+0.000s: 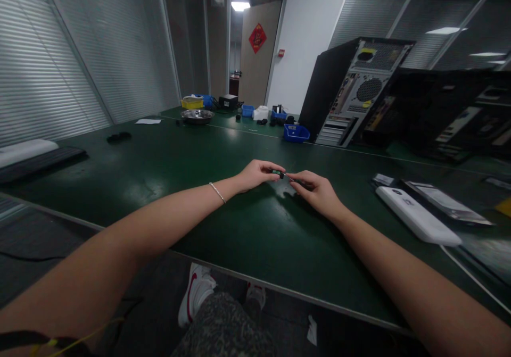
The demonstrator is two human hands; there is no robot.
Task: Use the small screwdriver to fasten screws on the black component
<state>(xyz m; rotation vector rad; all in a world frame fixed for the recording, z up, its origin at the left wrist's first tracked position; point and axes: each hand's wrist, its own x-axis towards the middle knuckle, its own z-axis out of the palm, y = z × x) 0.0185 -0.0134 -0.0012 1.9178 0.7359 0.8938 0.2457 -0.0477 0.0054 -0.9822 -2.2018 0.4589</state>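
Observation:
Above the green tabletop [243,229], my left hand [254,176] is closed, pinching a small green circuit board with a black part [277,173] between thumb and fingers. My right hand [317,191] is closed around a thin metal tool [289,177], whose tip points left and reaches the board's right end. Whether the tip touches the board is too small to tell. Fingers cover most of the tool, so its exact kind does not show. A bracelet [217,192] circles my left wrist.
A computer tower [359,88] stands at the back right, a blue bin [296,133] before it. A white device [415,216] with a cable lies right, beside a silver-and-black drive-like box [445,202]. Far back sits a metal bowl [197,116]; a keyboard [43,164] lies left.

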